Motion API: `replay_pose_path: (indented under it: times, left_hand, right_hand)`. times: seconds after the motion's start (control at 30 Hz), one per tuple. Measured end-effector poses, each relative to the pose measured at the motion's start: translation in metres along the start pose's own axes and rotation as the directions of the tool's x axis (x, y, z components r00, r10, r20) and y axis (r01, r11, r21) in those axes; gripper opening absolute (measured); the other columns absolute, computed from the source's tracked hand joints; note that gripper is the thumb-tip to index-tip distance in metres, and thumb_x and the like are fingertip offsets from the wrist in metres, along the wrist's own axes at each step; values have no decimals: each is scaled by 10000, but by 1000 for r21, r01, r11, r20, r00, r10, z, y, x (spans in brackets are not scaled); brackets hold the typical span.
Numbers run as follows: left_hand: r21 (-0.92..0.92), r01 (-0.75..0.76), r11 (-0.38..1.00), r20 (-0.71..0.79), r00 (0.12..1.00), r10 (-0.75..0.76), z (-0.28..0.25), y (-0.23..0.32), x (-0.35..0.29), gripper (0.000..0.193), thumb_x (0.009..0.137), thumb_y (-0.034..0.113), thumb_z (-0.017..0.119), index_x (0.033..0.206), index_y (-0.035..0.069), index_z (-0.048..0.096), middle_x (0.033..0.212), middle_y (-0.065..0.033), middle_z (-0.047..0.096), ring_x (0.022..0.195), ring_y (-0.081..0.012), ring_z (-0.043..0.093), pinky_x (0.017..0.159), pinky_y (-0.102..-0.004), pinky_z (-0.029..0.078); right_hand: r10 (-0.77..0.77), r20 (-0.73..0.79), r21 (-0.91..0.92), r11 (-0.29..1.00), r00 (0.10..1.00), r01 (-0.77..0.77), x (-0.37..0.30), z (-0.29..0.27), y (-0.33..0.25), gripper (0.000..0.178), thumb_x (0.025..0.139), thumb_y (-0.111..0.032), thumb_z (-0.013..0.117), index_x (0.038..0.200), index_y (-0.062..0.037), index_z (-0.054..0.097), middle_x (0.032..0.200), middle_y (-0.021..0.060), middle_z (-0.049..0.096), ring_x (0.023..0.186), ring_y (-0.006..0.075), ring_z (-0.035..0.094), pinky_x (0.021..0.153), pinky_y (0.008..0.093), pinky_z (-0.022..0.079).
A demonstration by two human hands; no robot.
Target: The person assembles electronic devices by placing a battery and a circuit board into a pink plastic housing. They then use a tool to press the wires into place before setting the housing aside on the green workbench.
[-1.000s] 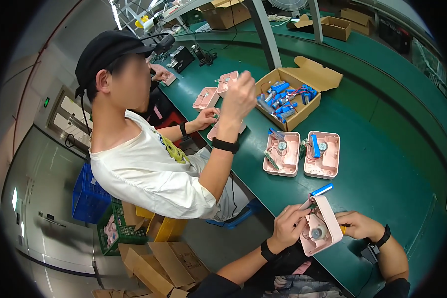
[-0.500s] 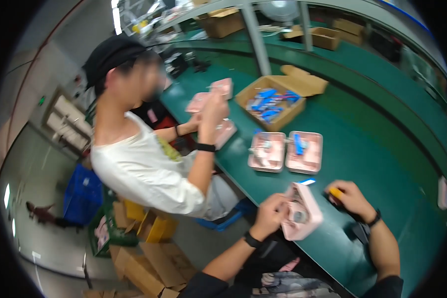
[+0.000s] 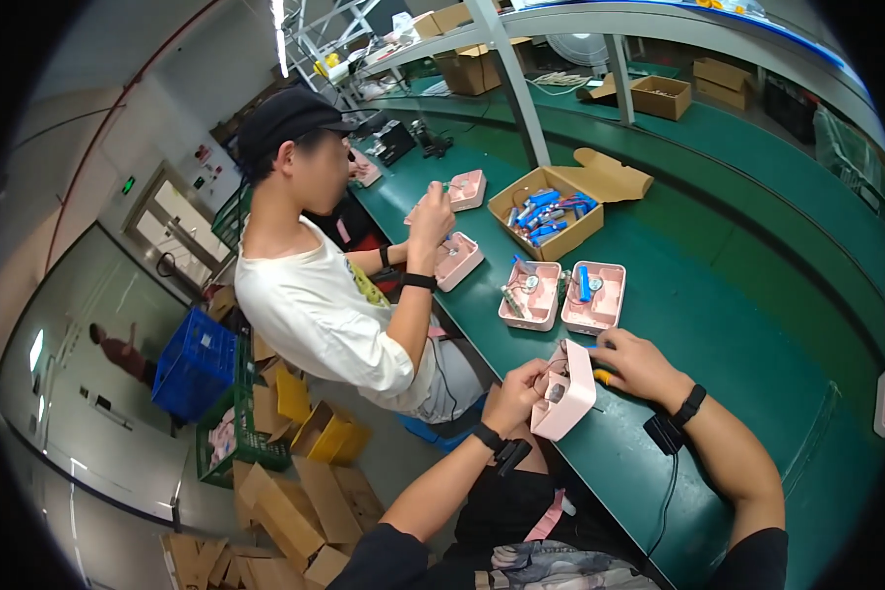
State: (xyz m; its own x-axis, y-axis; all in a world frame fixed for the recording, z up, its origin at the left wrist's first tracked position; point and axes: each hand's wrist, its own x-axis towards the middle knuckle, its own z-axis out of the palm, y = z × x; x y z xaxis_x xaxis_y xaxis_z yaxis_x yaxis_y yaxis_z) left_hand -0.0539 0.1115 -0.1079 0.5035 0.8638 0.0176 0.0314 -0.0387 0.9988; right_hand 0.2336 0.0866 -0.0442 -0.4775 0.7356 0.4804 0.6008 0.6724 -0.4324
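Note:
My left hand grips a pink plastic housing by its near-left side, tilted up at the table edge. Thin wires and a round grey part show inside it. My right hand is curled just right of the housing, around a yellow-handled tool whose kind I cannot make out. By those fingertips a small blue piece peeks out, mostly hidden. Beyond stand two open pink housings, the left one with wires and a round part, the right one with a blue cylindrical battery inside.
A cardboard box of blue batteries lies open on the green table. To my left a co-worker in a white shirt handles another pink housing. Cartons and a blue crate sit on the floor.
My right hand has moved left with the yellow-handled tool, up to the housing. The housing in my left hand has shifted slightly left and turned. The view has swung a little.

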Motion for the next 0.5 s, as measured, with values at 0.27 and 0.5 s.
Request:
replay_pose_path:
  times: [0.27,0.5]
  left_hand:
    - [-97,-93,991,-130,988,80,11,0,4,233,1040,240,678,1093,13,691,949,13,672,845,-71,613,738,-243,485]
    - [-47,-146,988,-151,979,137,10,11,11,190,1056,168,628,1020,-1,706,860,-6,672,773,-93,624,689,-253,515]
  right_hand:
    - [40,112,-218,976,993,-15,-2,16,14,333,902,-198,735,1210,-74,712,1075,121,668,1023,321,693,841,440,591]
    - [202,94,-101,976,975,-192,0,4,9,386,873,-160,733,1231,-79,615,1074,161,693,997,392,684,839,481,563]
